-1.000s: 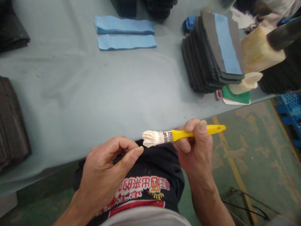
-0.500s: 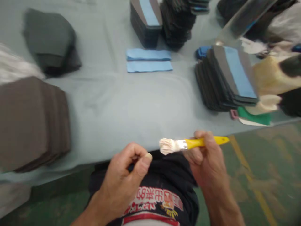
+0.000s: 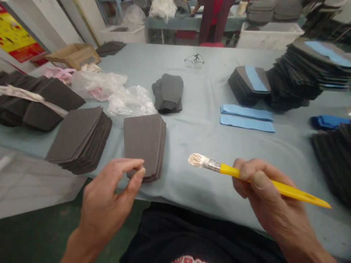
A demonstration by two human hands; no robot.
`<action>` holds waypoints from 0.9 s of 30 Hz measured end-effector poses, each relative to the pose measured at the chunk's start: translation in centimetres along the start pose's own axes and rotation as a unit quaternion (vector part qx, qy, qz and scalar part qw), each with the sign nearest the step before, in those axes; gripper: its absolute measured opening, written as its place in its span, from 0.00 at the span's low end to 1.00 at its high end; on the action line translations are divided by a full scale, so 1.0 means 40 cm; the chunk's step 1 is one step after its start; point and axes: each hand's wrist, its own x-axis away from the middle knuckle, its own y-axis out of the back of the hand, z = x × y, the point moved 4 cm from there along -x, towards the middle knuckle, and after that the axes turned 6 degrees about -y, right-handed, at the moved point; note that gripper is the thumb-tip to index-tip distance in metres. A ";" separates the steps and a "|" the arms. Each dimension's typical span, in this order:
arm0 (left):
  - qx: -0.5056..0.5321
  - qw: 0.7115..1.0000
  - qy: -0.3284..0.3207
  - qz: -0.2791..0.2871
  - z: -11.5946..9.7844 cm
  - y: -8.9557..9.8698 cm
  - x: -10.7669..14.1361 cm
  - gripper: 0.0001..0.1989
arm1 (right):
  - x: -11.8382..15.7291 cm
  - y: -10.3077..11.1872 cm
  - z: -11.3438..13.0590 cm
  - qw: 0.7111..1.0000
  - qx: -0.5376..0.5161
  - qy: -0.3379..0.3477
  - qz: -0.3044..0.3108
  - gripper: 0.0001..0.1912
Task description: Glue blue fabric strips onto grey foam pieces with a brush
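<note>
My right hand grips the yellow handle of a paintbrush. Its pale, clumped bristles point left above the table. My left hand is held over the near edge of a stack of dark grey panels, thumb and forefinger curved towards each other with a small gap and nothing visible between them. I cannot tell whether it touches the stack. Two light blue strips lie side by side beyond the brush.
More grey stacks stand at the left and right; one pile has a blue band on top. Clear plastic bags, a cardboard box and glasses lie further back. Beyond the table stands a person.
The view has lifted and swung left, showing more of the table and room. My left hand has moved out to the near grey stack, its fingertips loosening apart. The brush remains in my right hand.
</note>
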 end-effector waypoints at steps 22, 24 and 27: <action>0.020 0.994 -0.087 0.058 0.152 -0.101 -0.032 0.15 | -0.075 -0.228 -0.026 0.998 0.064 0.010 0.011 0.22; 0.022 0.995 -0.085 0.054 0.152 -0.103 -0.028 0.15 | -0.077 -0.234 -0.031 0.997 0.074 0.012 0.017 0.23; 0.023 0.996 -0.079 0.045 0.152 -0.105 -0.024 0.16 | -0.097 -0.242 -0.037 0.993 0.113 0.033 0.022 0.20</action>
